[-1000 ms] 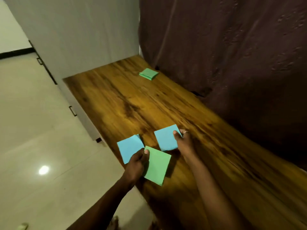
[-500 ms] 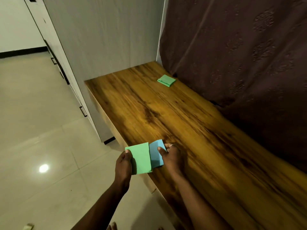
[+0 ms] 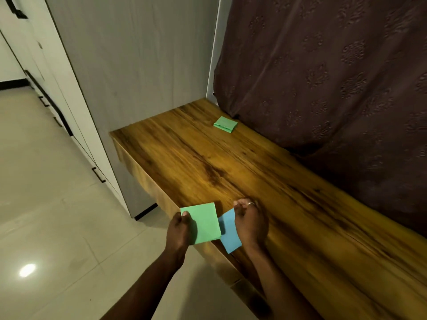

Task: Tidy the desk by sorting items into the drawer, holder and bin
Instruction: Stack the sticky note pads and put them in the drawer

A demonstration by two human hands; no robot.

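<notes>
At the near front edge of the wooden desk (image 3: 231, 162), my left hand (image 3: 179, 229) pinches a green paper square (image 3: 204, 224) by its left side. My right hand (image 3: 250, 224), a ring on one finger, holds a blue paper square (image 3: 228, 236) that sits partly under the green one and juts past the desk edge. Whether another blue sheet lies beneath them is hidden. A small green pad of notes (image 3: 225, 124) lies far back on the desk, near the curtain.
A dark brown patterned curtain (image 3: 335, 77) hangs along the desk's right side. A grey panel wall (image 3: 138, 65) closes the far end. White cabinets with black handles (image 3: 99, 174) line the left, above a glossy tiled floor (image 3: 46, 215).
The three separate sheets were gathered: my hands slid the green and blue squares together toward the desk's front edge. The green one now overlaps the blue, and the view lifted and shifted.
</notes>
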